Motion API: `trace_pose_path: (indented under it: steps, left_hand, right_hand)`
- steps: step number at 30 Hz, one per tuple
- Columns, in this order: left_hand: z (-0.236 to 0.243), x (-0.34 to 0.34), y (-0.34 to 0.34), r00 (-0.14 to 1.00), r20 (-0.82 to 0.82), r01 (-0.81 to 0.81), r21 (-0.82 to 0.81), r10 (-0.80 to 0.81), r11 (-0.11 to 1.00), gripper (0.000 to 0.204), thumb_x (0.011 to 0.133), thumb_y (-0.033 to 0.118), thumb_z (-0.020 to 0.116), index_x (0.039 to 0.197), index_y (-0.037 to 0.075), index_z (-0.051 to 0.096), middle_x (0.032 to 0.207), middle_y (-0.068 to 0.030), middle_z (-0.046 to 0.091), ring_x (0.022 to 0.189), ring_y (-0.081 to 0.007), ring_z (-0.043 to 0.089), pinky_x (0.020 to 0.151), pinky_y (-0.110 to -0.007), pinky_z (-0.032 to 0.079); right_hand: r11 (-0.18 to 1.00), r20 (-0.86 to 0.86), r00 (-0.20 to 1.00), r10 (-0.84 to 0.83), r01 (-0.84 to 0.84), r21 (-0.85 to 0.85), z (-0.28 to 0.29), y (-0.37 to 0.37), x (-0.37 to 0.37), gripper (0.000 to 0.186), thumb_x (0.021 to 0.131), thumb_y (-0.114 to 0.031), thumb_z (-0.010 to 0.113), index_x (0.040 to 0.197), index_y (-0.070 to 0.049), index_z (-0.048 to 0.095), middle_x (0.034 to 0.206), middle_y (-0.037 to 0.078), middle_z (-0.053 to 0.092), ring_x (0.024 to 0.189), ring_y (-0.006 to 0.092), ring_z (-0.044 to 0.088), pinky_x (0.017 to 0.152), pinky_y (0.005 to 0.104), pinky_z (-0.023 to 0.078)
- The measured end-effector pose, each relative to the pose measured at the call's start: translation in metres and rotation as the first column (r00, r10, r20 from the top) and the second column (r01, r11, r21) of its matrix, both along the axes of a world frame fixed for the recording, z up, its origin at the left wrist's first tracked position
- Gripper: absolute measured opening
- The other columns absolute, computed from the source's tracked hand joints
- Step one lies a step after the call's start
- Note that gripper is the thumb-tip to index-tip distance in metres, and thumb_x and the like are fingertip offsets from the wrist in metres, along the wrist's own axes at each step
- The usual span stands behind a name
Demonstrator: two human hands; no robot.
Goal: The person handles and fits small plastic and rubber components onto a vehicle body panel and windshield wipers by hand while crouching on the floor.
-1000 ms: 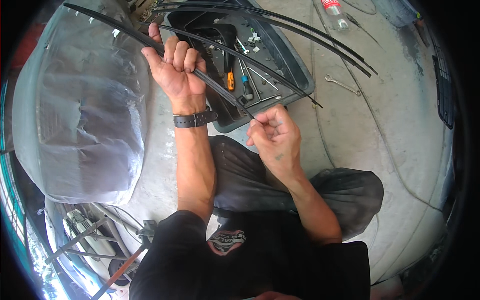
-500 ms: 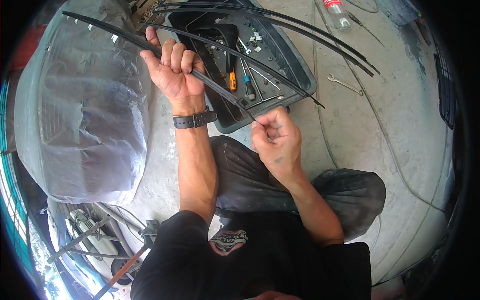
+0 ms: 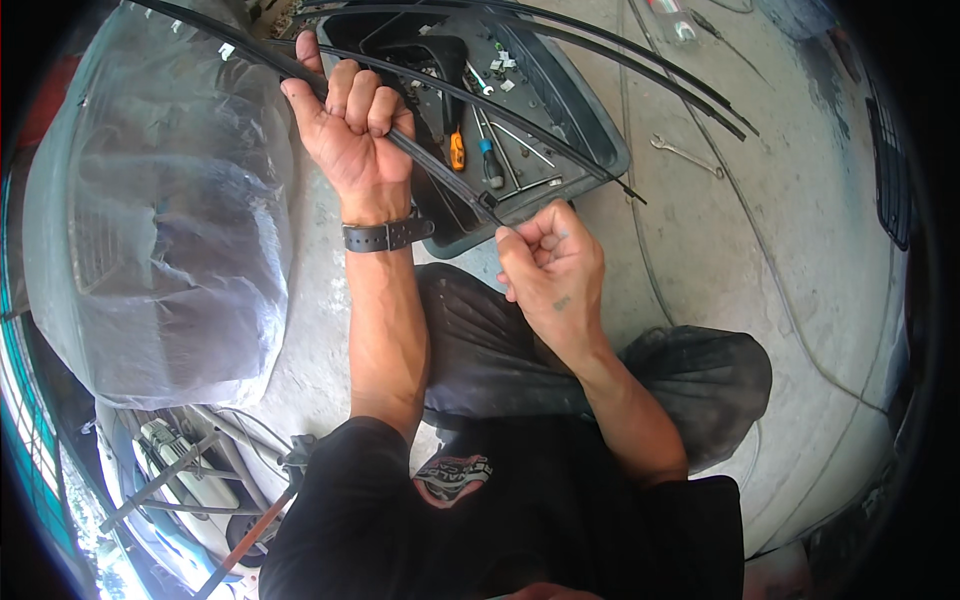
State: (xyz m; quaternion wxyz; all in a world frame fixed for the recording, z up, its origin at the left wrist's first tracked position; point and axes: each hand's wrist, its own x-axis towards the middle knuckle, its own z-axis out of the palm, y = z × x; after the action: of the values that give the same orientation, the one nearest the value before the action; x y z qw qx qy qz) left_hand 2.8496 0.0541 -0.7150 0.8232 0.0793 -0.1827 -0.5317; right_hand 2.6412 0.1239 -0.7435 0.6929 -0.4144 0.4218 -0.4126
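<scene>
Concrete floor: grey, around and beneath the black plastic tray, the reference for all places below.

Translucent plastic sheeting: draped over a bulky form, left of the tray.

Loose trim strips: three, black, long and slender, crossing above the tray from its left, their ends past its right side.

Held trim strip: black, white clips on its upper portion; slants from beyond the tray's left side, across its near left corner, to its near edge.

Left hand: before the tray's left wall, palm up, fingers curled round the held trim strip.

Right hand: just off the tray's near edge, thumb and forefinger pinching the same strip's lower end.

Combination wrench: metal, on the floor right of the tray.

Blue-collared screwdriver: inside the tray, toward its near side.

Small white clips: scattered inside the tray, toward its far side.
</scene>
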Motion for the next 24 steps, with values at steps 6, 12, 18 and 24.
trace_pose_path:
  steps: [6,12,18,24]
  left_hand:
    - [-0.004,0.000,-0.002,0.998,0.014,0.057,-0.054,-0.056,0.997,0.055,0.107,0.049,0.032,0.123,0.003,0.056,0.063,0.0042,0.032,0.049,-0.0068,0.024,0.043,-0.022,0.023]
    - [-0.009,-0.008,-0.005,0.998,-0.016,0.060,-0.007,-0.060,0.998,0.054,0.107,0.049,0.032,0.121,0.003,0.056,0.063,0.0043,0.030,0.048,-0.0067,0.023,0.042,-0.023,0.022]
    - [-0.007,-0.019,-0.006,0.999,-0.012,0.046,-0.022,-0.047,0.999,0.054,0.107,0.049,0.033,0.123,0.004,0.056,0.062,0.0049,0.029,0.049,-0.0066,0.023,0.042,-0.022,0.022]
    - [0.002,-0.036,-0.004,0.984,0.154,-0.105,0.057,0.095,0.993,0.050,0.106,0.049,0.035,0.127,0.009,0.056,0.062,0.0059,0.029,0.049,-0.0062,0.021,0.042,-0.022,0.022]
  right_hand:
    - [1.000,-0.023,1.000,-0.007,0.007,0.001,0.001,-0.003,0.001,0.021,0.089,-0.001,0.069,0.079,-0.001,0.051,0.070,0.002,0.060,0.062,0.0021,0.053,0.051,0.0222,0.043]
    - [0.997,-0.032,0.999,0.019,-0.021,-0.073,-0.004,-0.005,0.003,0.019,0.092,-0.005,0.069,0.087,0.001,0.052,0.071,0.004,0.062,0.060,0.0037,0.054,0.051,0.0225,0.043]
    - [0.999,0.049,0.999,-0.011,0.009,0.048,0.003,-0.007,0.003,0.017,0.094,-0.006,0.065,0.104,0.003,0.055,0.074,0.006,0.065,0.060,0.0055,0.057,0.052,0.0233,0.051]
    - [0.998,0.108,0.993,0.057,-0.058,0.004,-0.011,-0.011,-0.002,0.027,0.096,-0.008,0.059,0.121,0.001,0.056,0.074,0.006,0.065,0.058,0.0057,0.058,0.052,0.0245,0.055]
